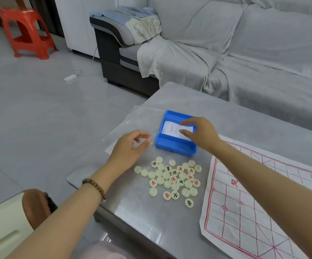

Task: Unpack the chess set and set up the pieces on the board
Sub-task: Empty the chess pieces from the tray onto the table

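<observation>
Several cream round chess pieces (pixel 172 179) with red or black characters lie in a loose heap on the grey table. To their right the white cloth board (pixel 248 208) with red lines lies spread flat. Behind the heap stands an open blue plastic box (pixel 174 145). Inside it lies a white paper slip (pixel 172 128), which my right hand (pixel 198 132) pinches between thumb and fingers. My left hand (pixel 131 148) hovers left of the box over a clear plastic lid (pixel 132 118), fingers curled and apart, holding nothing I can see.
The grey table (pixel 254 124) ends at a corner near my left forearm. A grey covered sofa (pixel 245 53) runs behind it. On the floor are a red plastic stool (pixel 28 32) and a small white adapter (pixel 70 78).
</observation>
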The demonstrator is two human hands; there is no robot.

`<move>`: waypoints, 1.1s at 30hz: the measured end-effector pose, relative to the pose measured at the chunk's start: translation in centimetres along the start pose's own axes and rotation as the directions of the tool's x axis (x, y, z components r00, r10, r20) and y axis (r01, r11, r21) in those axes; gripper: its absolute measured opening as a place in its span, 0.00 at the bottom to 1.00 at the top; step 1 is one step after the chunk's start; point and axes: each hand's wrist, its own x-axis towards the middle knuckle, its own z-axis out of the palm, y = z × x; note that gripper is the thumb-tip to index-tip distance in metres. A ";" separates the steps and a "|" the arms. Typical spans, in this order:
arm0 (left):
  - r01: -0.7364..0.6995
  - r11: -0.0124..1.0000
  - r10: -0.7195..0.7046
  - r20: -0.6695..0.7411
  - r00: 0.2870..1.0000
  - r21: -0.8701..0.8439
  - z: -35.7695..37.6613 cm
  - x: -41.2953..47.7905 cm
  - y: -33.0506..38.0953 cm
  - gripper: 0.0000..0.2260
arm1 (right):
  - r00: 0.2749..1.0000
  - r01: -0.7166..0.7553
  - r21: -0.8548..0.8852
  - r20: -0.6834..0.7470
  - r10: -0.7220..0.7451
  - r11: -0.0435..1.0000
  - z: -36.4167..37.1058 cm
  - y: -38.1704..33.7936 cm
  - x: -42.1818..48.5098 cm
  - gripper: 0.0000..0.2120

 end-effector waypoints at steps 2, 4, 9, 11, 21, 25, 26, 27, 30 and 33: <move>-0.052 0.992 0.048 0.033 0.998 0.117 1.3 2.0 1.1 0.14 | 0.994 -0.099 -0.043 0.051 0.101 0.994 -0.5 1.4 2.0 0.15; -0.123 0.953 0.094 0.116 0.989 0.277 2.9 4.1 1.5 0.19 | 0.974 -0.129 -0.177 0.161 0.158 0.976 -0.1 2.2 3.4 0.18; -0.139 0.839 -0.002 0.258 0.966 0.526 6.0 7.9 0.8 0.26 | 0.972 -0.067 -0.433 0.174 0.156 0.899 2.1 2.5 4.8 0.21; -0.114 0.820 -0.050 0.269 0.962 0.560 6.6 8.6 0.2 0.28 | 0.974 -0.073 -0.465 0.155 0.163 0.882 2.4 2.6 5.2 0.22; -0.106 0.802 -0.047 0.240 0.970 0.588 7.5 8.8 -0.6 0.27 | 0.960 -0.220 -0.632 -0.005 0.280 0.743 2.4 1.7 4.1 0.25; -0.118 0.791 -0.043 0.247 0.968 0.601 7.6 8.8 -0.6 0.26 | 0.944 -0.246 -0.573 0.043 0.328 0.782 3.2 1.4 3.1 0.24; -0.124 0.787 -0.044 0.256 0.966 0.604 7.6 8.8 -0.5 0.25 | 0.930 -0.300 -0.491 0.039 0.365 0.818 3.3 1.5 3.0 0.23; -0.129 0.787 -0.047 0.267 0.963 0.603 7.6 8.7 -0.4 0.24 | 0.913 -0.370 -0.381 0.019 0.407 0.847 3.5 1.6 2.9 0.22; -0.123 0.787 -0.050 0.262 0.964 0.604 7.5 8.5 -0.1 0.24 | 0.882 -0.470 -0.153 -0.061 0.467 0.869 3.5 2.1 2.9 0.19; -0.117 0.786 -0.056 0.257 0.965 0.608 7.4 8.4 -0.1 0.23 | 0.873 -0.486 -0.173 -0.043 0.486 0.857 3.2 1.7 3.2 0.23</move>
